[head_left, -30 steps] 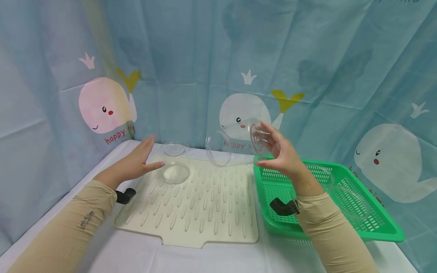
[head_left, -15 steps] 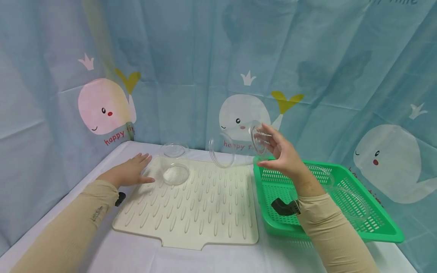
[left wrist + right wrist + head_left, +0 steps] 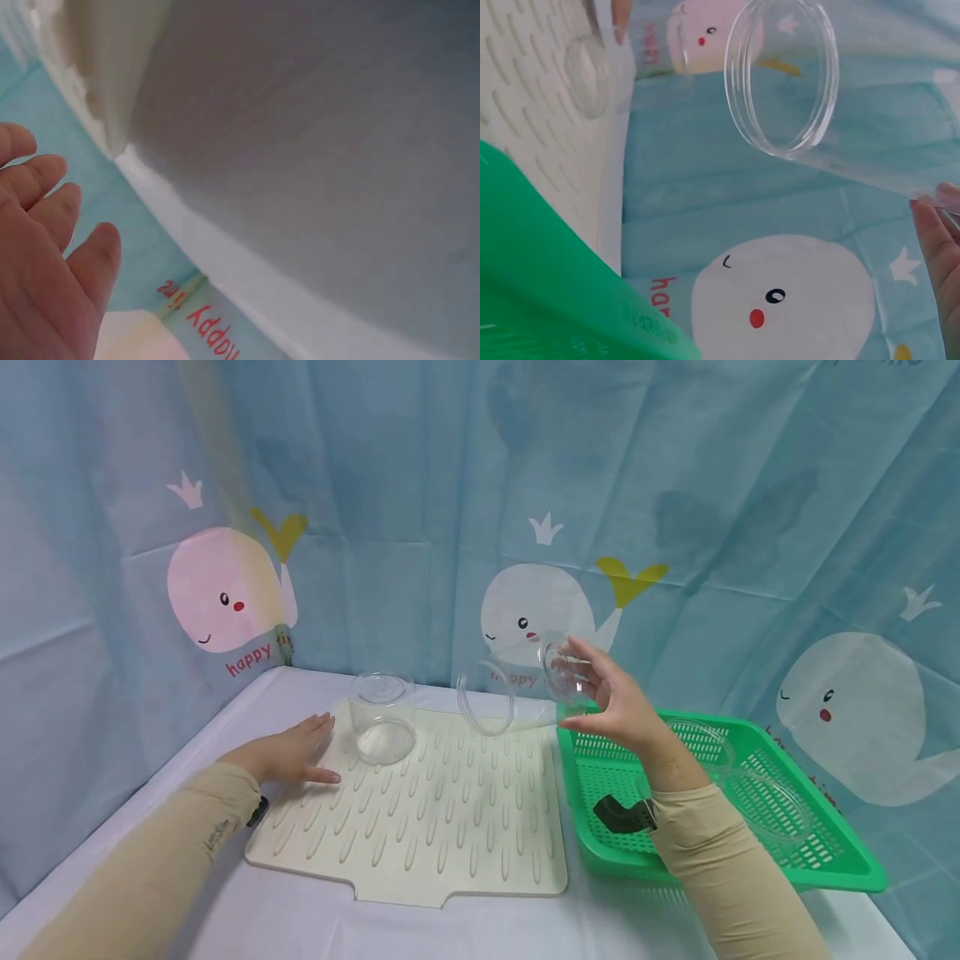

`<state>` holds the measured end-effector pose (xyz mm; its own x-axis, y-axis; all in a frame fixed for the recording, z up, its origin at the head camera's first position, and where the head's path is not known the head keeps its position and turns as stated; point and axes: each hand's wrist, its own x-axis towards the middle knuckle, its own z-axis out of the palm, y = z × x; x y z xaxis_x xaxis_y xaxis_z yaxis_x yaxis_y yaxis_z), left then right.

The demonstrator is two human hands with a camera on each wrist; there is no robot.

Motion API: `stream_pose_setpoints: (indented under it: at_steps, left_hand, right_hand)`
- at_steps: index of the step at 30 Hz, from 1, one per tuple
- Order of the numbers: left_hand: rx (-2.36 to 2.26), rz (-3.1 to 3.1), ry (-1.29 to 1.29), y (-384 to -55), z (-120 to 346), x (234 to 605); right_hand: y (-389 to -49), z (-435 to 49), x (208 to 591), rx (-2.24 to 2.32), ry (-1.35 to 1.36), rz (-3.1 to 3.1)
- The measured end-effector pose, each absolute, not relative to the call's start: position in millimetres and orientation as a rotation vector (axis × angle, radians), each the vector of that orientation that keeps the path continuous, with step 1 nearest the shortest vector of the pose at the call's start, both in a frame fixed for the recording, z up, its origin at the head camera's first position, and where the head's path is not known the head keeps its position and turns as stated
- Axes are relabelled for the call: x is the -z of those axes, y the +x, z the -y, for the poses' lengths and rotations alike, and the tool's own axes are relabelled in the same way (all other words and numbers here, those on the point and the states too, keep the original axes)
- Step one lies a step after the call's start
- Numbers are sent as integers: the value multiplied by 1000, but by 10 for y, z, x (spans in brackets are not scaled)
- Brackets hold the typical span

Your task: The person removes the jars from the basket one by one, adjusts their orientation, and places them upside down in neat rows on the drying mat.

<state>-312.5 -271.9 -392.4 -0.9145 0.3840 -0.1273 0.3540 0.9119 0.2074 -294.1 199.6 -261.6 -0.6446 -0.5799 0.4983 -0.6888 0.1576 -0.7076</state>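
Note:
My right hand (image 3: 611,702) grips a clear plastic jar (image 3: 781,82) by its base end. The jar lies sideways in the air, its open ringed rim facing left over the cream ridged mat (image 3: 465,827). On the mat's back left part stands another clear jar (image 3: 382,718), with a ringed end on top. My left hand (image 3: 288,753) is spread flat by the mat's left edge, left of that standing jar and apart from it. In the left wrist view its fingers (image 3: 56,210) look relaxed with nothing in them. Whether it touches the mat, I cannot tell.
To the right stands a green slotted basket (image 3: 840,864) with more clear containers (image 3: 772,806) lying inside, partly behind my right forearm. A blue whale-print curtain (image 3: 420,527) closes off the back and sides. White cloth (image 3: 285,918) covers the table.
My left hand has come down and left, away from the standing jar, to the mat's left edge. The right hand has stayed nearly in place, the jar's rim shifting slightly.

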Motion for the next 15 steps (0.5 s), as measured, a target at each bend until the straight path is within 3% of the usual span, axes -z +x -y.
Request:
stream_pose_setpoints:
  at_steps: [15]
  left_hand:
    - [-234, -2828, 622, -3032, 2686, 4009]
  right_hand:
    - [-2982, -1950, 2603, -1418, 1125, 2460]
